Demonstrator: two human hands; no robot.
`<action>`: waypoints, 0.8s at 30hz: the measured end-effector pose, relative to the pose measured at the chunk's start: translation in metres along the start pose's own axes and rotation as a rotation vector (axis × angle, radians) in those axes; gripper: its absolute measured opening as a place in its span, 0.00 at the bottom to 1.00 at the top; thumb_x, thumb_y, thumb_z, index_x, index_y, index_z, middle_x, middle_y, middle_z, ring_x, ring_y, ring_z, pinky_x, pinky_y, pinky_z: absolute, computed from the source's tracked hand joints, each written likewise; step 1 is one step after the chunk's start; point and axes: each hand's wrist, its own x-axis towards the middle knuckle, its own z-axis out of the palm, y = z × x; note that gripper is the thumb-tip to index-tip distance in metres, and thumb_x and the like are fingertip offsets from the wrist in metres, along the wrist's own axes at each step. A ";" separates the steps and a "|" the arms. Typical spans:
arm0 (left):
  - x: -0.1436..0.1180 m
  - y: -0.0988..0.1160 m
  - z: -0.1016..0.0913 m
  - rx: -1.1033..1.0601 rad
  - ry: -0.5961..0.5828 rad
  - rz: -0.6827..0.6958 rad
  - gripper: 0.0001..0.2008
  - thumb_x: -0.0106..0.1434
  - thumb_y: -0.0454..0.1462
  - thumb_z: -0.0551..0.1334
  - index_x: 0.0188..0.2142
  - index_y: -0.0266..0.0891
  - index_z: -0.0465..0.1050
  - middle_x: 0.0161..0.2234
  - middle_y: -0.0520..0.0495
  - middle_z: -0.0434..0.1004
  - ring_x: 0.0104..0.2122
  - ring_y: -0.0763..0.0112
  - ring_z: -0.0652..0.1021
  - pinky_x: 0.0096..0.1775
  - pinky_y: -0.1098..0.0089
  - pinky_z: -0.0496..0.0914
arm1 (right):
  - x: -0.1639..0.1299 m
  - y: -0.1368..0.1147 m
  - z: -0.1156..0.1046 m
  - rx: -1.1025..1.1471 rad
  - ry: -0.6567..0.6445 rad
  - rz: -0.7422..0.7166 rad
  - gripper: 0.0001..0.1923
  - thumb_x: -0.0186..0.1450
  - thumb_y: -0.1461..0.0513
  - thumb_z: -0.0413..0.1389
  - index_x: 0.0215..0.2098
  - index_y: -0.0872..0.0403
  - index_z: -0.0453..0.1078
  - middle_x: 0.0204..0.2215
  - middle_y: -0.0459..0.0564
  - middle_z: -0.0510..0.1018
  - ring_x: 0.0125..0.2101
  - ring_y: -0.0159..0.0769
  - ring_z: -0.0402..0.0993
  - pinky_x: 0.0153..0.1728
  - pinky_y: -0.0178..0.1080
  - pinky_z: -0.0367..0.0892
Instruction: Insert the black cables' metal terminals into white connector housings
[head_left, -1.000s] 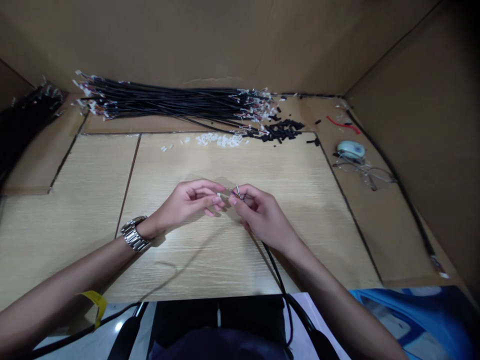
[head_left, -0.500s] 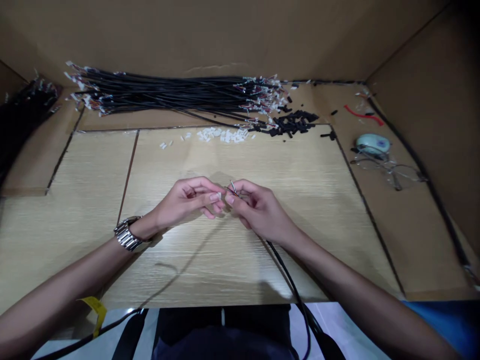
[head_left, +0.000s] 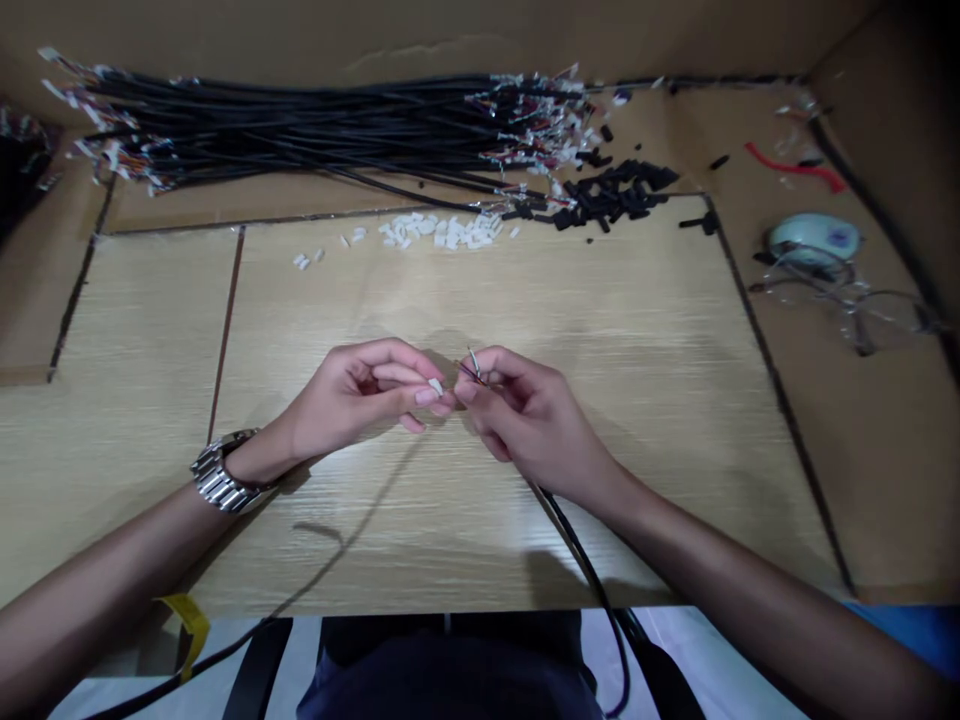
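Observation:
Between the thumb and fingers of my left hand (head_left: 367, 390) is a small white connector housing (head_left: 436, 386). My right hand (head_left: 517, 405) pinches the stripped end of a black cable (head_left: 581, 545), where thin coloured wires (head_left: 472, 372) stick out past the fingertips. The two hands are close together above the middle of the table, fingertips almost touching. From under my right palm the cable runs down over the table's front edge. Whether any wire sits inside the connector cannot be made out.
Behind the hands lie a bundle of black cables (head_left: 300, 130), a scatter of white connectors (head_left: 450, 232) and a pile of black sleeves (head_left: 619, 192). On the right are a pale green mouse-shaped object (head_left: 814, 238), glasses (head_left: 885, 312) and a red strip (head_left: 795, 168). Cardboard walls (head_left: 420, 30) enclose the table.
The camera view has shifted closer and lower over the table. Both hands keep their grips, and the white connector has turned slightly in my left fingers.

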 end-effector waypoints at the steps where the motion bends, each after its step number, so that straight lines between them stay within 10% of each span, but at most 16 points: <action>1: 0.000 0.000 0.000 0.002 -0.002 0.000 0.07 0.62 0.37 0.68 0.40 0.38 0.76 0.34 0.47 0.84 0.37 0.65 0.84 0.31 0.74 0.79 | 0.000 0.000 -0.001 -0.023 0.009 -0.010 0.13 0.65 0.52 0.59 0.32 0.52 0.67 0.22 0.41 0.65 0.18 0.25 0.54 0.16 0.31 0.51; 11: 0.000 0.002 0.000 0.037 0.003 0.011 0.07 0.61 0.36 0.68 0.39 0.38 0.77 0.32 0.49 0.83 0.31 0.69 0.83 0.30 0.74 0.80 | -0.010 0.002 -0.003 -0.491 0.060 -0.358 0.02 0.69 0.61 0.55 0.37 0.51 0.66 0.29 0.44 0.71 0.24 0.27 0.61 0.25 0.34 0.58; 24: 0.000 0.007 0.006 0.042 0.015 0.098 0.04 0.61 0.32 0.67 0.36 0.35 0.75 0.31 0.49 0.83 0.29 0.73 0.82 0.29 0.78 0.79 | -0.007 0.003 0.000 -0.220 0.043 -0.120 0.08 0.68 0.59 0.55 0.32 0.53 0.66 0.26 0.42 0.67 0.26 0.28 0.60 0.26 0.34 0.56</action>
